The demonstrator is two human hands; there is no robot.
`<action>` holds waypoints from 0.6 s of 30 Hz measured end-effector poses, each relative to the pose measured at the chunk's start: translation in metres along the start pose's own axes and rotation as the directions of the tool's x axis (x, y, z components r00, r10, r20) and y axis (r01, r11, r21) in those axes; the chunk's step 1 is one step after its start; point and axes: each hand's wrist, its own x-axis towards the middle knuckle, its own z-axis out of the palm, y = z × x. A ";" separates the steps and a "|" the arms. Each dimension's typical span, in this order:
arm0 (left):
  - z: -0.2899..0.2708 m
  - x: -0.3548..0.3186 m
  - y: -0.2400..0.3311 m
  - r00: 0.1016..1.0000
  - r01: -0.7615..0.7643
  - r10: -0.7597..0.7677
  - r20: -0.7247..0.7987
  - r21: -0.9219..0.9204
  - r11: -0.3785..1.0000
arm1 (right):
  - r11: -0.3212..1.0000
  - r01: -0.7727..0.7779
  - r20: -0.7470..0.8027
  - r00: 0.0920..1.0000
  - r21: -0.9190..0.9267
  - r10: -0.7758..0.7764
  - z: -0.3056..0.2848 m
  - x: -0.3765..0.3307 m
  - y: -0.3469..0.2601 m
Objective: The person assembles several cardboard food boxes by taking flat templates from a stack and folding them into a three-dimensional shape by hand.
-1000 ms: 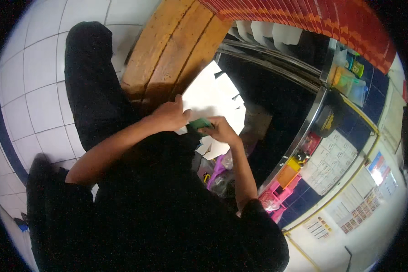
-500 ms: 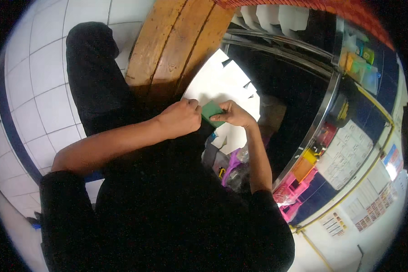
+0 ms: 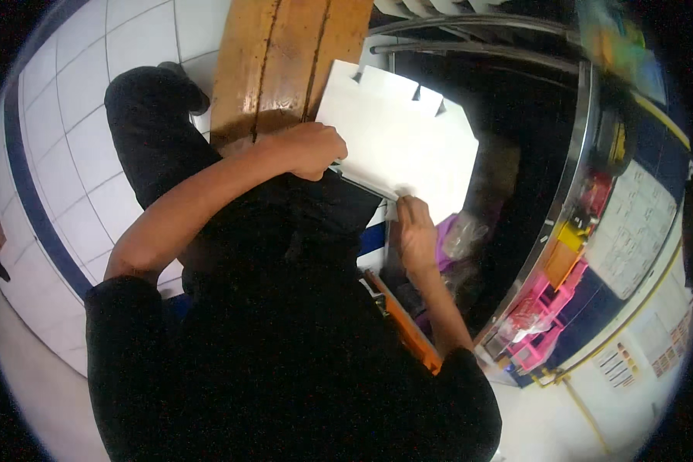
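White sheet: we see the stiff white sheet [image 3: 416, 138] just beyond the lap, its upper left corner overlapping the wooden bench [image 3: 289, 69] and its right side above a dark space; notches cut into its upper edge, and its right side comes to a blunt corner.
Left hand: we find the left hand [image 3: 316, 150] at the sheet's left edge, fingers curled into a closed fist; a small greenish bit shows by its fingertips, and we cannot tell what, if anything, it grips.
Right hand: we see the right hand [image 3: 416, 235] at the sheet's lower edge, fingers bent and drawn together, closed on that edge; its thumb is hard for us to make out.
Between the hands: we notice a thin strip [image 3: 369, 187] along the lower edge; we cannot tell whether it is a fold or a separate piece.
Lap: we look down on black trousers [image 3: 158, 115] and a black shirt [image 3: 285, 369].
Near the right forearm: we see clear plastic [image 3: 467, 235] beside something purple [image 3: 443, 242], and lower down a long orange thing [image 3: 414, 331].
Right side: we see a metal edge [image 3: 574, 162], pink baskets [image 3: 550, 308] and a paper chart [image 3: 627, 223].
Left side: we see white floor tiles [image 3: 85, 154] with a dark blue border [image 3: 46, 239].
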 end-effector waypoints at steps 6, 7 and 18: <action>-0.007 0.004 0.006 0.986 0.069 -0.072 0.149 0.025 0.997 | 0.998 0.065 -0.029 0.997 -0.017 -0.065 0.009 0.027 0.033; -0.006 0.003 0.002 0.989 0.090 -0.087 0.122 -0.019 0.996 | 0.997 0.060 0.047 0.997 0.055 -0.063 0.003 0.037 0.039; -0.014 0.008 -0.020 0.975 0.069 -0.046 0.218 -0.100 0.993 | 0.878 0.100 0.518 0.774 0.468 -0.365 0.009 0.154 0.124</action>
